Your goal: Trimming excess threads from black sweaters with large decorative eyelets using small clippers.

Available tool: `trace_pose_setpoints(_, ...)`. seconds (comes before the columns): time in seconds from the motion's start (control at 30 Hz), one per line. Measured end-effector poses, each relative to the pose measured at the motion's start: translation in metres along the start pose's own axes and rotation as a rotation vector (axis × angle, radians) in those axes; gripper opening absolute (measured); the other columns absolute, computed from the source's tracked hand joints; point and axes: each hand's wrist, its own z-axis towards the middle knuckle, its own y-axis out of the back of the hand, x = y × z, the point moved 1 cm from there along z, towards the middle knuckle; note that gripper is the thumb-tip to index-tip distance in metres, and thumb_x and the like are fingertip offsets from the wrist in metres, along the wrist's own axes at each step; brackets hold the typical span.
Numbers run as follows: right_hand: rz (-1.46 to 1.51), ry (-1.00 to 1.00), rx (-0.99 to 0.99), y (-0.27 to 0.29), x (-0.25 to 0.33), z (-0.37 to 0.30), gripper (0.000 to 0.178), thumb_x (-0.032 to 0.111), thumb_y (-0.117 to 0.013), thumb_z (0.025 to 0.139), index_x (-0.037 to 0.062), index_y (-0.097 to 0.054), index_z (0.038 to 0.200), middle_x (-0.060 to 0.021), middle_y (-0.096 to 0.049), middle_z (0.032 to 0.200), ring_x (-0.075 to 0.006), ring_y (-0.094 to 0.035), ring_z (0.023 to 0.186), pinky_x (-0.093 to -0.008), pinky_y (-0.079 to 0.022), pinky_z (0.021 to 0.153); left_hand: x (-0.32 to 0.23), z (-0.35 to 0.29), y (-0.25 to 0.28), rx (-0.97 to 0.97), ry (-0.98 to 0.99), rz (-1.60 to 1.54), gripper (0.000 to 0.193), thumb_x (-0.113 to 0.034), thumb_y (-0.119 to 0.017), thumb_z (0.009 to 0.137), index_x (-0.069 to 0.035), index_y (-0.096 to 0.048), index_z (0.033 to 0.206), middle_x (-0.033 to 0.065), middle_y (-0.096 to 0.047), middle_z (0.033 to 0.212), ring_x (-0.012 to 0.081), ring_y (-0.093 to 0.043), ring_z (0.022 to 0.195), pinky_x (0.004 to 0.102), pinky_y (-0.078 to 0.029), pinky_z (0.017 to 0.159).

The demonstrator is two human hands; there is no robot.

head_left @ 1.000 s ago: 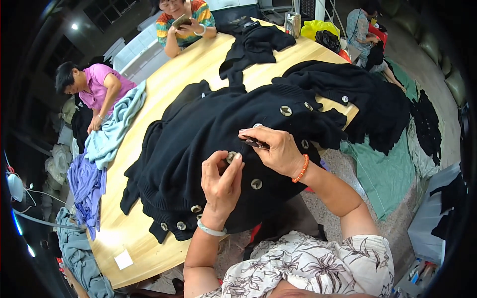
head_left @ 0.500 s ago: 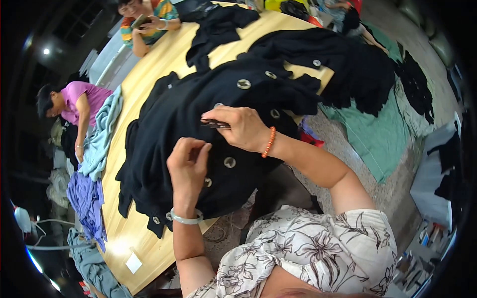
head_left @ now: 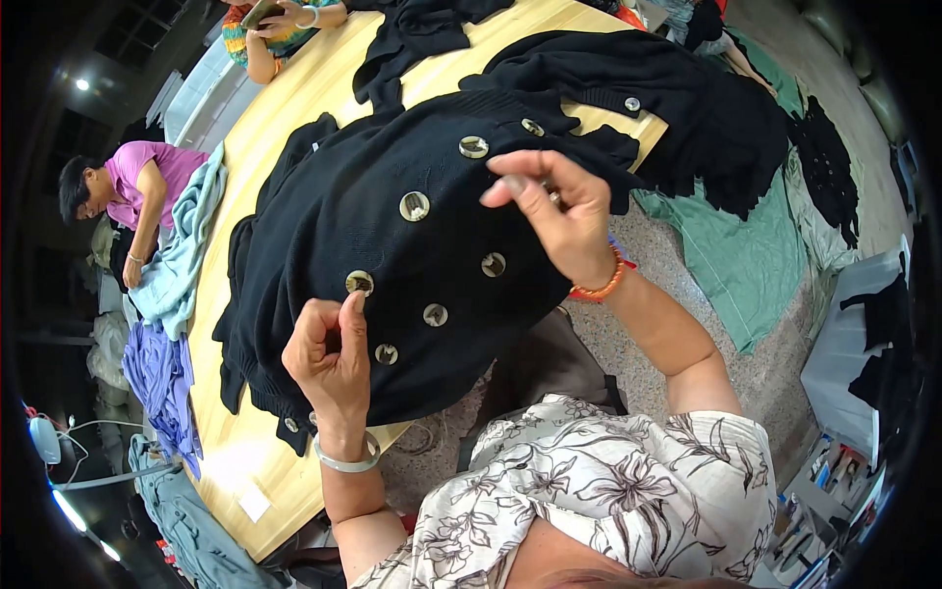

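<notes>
A black knit garment (head_left: 304,226) with two rows of big round buttons lies spread in front of me, draped over the table's near edge. My left hand (head_left: 332,358) is closed over it, thumb and fingers pinched together. The thumb tip is at the lower edge of a button (head_left: 360,284); anything in the pinch is too small to make out. Held above the garment's right side, my right hand (head_left: 569,216) has its fingers curled, with thumb and forefinger apart. Something small glints within the curled fingers, mostly hidden. Nearby are another button (head_left: 415,206) and a third button (head_left: 494,265).
More black garments (head_left: 667,108) cover the wooden table's (head_left: 257,393) far right. A green cloth (head_left: 721,265) hangs at right. One person in pink (head_left: 147,187) handles light blue cloth (head_left: 186,250); another person (head_left: 285,29) holds a phone at the far edge. Purple cloth (head_left: 162,393) hangs at left.
My hands have moved apart: the left toward the lower left, the right up and to the right. More of the buttons show between them. The dark object in my right hand is now mostly hidden.
</notes>
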Motion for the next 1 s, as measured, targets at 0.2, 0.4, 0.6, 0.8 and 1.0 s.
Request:
trace_pose_setpoints(0.2,-0.049,-0.152,0.088,0.019,-0.006,-0.002,0.019,0.001,-0.059,0.101,0.0007,-0.07,0.116,0.0034,-0.065,0.082,-0.0009,-0.062,0.071,-0.0156,-0.047,0.062,-0.028,0.041,-0.045,0.113,-0.21,0.182,0.042,-0.01,-0.085,0.079,-0.002,-0.064,0.114,0.0143,-0.061,0.104,0.0308,-0.062,0.095,0.0372,-0.051,0.08)
trace_pose_setpoints(0.4,-0.06,-0.105,0.165,0.026,-0.012,-0.01,0.02,0.005,-0.058,0.102,-0.0003,-0.069,0.118,0.0011,-0.065,0.084,-0.0028,-0.062,0.071,-0.0158,-0.047,0.062,-0.018,0.057,-0.075,0.153,-0.242,0.494,0.039,-0.018,-0.085,0.08,-0.002,-0.067,0.11,0.0126,-0.06,0.103,0.0299,-0.059,0.095,0.0396,-0.045,0.084)
trace_pose_setpoints(0.6,-0.054,-0.139,0.157,0.031,-0.021,-0.011,0.02,0.003,-0.058,0.101,0.0005,-0.07,0.117,0.0013,-0.065,0.084,-0.0033,-0.062,0.071,-0.0163,-0.048,0.063,-0.011,0.053,-0.073,0.167,-0.197,0.263,0.027,0.0,-0.08,0.073,-0.006,-0.065,0.094,0.0069,-0.061,0.096,0.0252,-0.06,0.091,0.0375,-0.043,0.08)
trace_pose_setpoints(0.8,-0.077,-0.141,0.14,0.032,-0.022,-0.008,0.019,0.0,-0.059,0.1,0.0007,-0.072,0.114,0.0008,-0.067,0.086,-0.0029,-0.063,0.071,-0.0168,-0.049,0.063,-0.009,0.051,-0.072,0.151,-0.218,0.207,0.02,0.003,-0.077,0.076,-0.005,-0.066,0.09,0.0069,-0.063,0.098,0.0234,-0.059,0.085,0.0351,-0.043,0.078)
trace_pose_setpoints(1.0,-0.22,-0.078,0.11,0.039,-0.011,0.011,0.022,-0.001,-0.064,0.097,0.001,-0.07,0.118,-0.0005,-0.067,0.092,-0.0019,-0.061,0.075,-0.017,-0.049,0.064,-0.01,0.051,-0.074,0.142,-0.233,0.255,0.014,0.003,-0.073,0.08,-0.005,-0.066,0.089,0.0077,-0.063,0.096,0.0239,-0.058,0.085,0.0357,-0.042,0.077)
